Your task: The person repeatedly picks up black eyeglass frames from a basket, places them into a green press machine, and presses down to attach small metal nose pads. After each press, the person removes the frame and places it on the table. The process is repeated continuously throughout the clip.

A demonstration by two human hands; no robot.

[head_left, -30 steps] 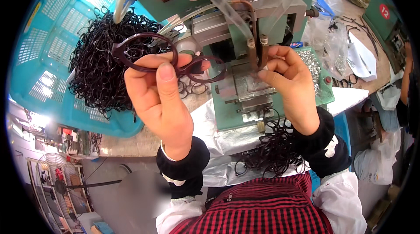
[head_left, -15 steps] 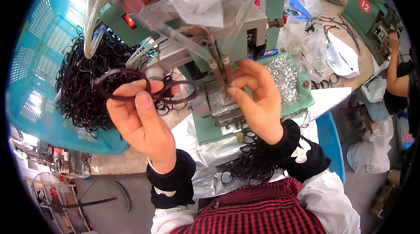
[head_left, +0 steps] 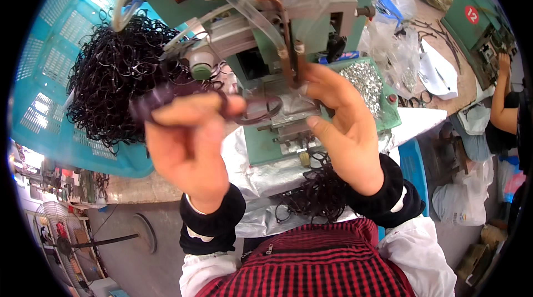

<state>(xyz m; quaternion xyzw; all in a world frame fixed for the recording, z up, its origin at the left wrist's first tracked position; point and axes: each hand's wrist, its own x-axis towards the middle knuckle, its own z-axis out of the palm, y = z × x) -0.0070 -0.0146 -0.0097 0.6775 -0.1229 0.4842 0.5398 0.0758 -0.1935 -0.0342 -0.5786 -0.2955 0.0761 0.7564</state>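
My left hand (head_left: 191, 141) pinches a dark spectacle frame (head_left: 244, 109) and holds it against the front of a green bench machine (head_left: 266, 36). My right hand (head_left: 347, 125) is on the frame's right end at the machine's metal head, fingers partly spread, thumb below it. A heap of black spectacle frames (head_left: 119, 80) fills a blue plastic basket (head_left: 50, 58) at my left. More black frames (head_left: 316, 191) lie in a pile at the machine's foot, near my right wrist.
A green tray of small silvery metal parts (head_left: 369, 83) sits on the machine's right side. Clear tubes and plastic film hang over the machine. Another person's arm (head_left: 502, 111) works at a second green machine (head_left: 477, 19) far right. A fan (head_left: 61, 236) stands lower left.
The view has shifted and my head is closer to the machine. My left hand has carried the frame right, into the machine's head. My right hand has spread its fingers at the frame's end.
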